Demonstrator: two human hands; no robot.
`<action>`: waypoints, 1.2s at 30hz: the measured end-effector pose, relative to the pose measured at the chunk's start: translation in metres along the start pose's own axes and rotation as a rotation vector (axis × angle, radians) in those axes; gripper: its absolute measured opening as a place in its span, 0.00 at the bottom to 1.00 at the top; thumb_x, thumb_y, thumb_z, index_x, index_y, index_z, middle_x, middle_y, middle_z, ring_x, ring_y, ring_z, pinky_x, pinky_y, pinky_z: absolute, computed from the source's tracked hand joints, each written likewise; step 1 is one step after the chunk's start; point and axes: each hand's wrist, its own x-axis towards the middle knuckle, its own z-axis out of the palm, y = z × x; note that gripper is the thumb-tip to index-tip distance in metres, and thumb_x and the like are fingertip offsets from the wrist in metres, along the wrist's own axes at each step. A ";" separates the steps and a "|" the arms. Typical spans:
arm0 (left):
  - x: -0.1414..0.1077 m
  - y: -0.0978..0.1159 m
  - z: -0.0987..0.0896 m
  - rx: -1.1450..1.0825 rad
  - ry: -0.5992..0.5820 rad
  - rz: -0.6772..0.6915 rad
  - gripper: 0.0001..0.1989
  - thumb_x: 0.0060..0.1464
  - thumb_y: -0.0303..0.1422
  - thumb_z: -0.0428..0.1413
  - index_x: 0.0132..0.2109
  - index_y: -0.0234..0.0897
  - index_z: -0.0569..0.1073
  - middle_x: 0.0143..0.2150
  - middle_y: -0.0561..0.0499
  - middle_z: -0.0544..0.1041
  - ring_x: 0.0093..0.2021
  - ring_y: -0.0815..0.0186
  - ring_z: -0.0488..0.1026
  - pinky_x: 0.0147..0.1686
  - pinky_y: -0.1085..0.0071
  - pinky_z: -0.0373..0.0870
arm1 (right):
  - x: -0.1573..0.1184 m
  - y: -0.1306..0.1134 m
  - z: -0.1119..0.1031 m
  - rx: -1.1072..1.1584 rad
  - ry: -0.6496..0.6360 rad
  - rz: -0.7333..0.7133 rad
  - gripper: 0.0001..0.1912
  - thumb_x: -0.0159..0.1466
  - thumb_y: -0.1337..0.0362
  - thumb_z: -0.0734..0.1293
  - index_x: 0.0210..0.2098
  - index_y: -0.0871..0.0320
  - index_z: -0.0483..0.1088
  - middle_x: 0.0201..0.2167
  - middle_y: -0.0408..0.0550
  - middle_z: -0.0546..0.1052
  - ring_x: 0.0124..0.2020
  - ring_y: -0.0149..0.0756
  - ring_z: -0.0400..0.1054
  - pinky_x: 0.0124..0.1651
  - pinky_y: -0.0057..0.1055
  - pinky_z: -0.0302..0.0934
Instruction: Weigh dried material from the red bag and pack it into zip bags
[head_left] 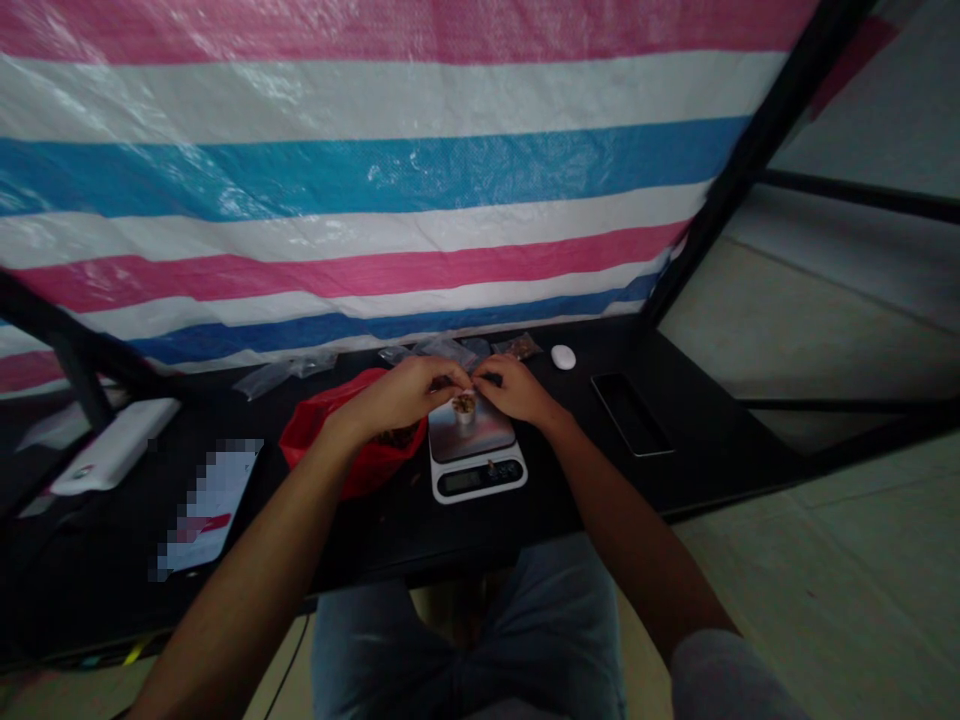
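Forearms [247, 540], left hand [397, 395], right hand [514, 390]; fingers [450, 378] together over steel cup [465, 416] (upright), on scale [478, 488]

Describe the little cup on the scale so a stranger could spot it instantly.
On the black table below the striped tarp, find the white digital kitchen scale. On its platform stands a small silver cup holding brown bits, right under the left hand and right hand; it alone stands on the scale.

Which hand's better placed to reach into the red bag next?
Left, probably: the left hand is already over the red plastic bag. The right hand is on the far side of the small cup on the digital kitchen scale, so it would have to cross over.
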 end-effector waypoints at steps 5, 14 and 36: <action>-0.018 0.021 0.006 0.088 0.042 0.037 0.09 0.66 0.31 0.55 0.45 0.39 0.81 0.43 0.49 0.83 0.40 0.64 0.79 0.44 0.70 0.73 | 0.000 0.003 0.001 -0.005 0.031 0.012 0.09 0.64 0.74 0.69 0.32 0.58 0.80 0.35 0.50 0.84 0.41 0.41 0.76 0.50 0.38 0.65; -0.039 0.047 0.067 0.488 -0.200 0.013 0.12 0.69 0.34 0.53 0.49 0.43 0.82 0.45 0.47 0.83 0.42 0.58 0.81 0.36 0.68 0.70 | -0.001 0.002 0.001 0.014 0.039 0.005 0.08 0.65 0.74 0.70 0.33 0.58 0.80 0.37 0.49 0.85 0.43 0.40 0.76 0.53 0.38 0.64; -0.034 0.047 0.039 0.390 -0.157 0.031 0.10 0.68 0.34 0.54 0.46 0.41 0.81 0.46 0.50 0.83 0.43 0.61 0.81 0.39 0.69 0.68 | -0.001 0.002 0.000 0.037 0.067 -0.023 0.06 0.65 0.71 0.71 0.32 0.58 0.80 0.36 0.49 0.84 0.41 0.40 0.76 0.51 0.38 0.65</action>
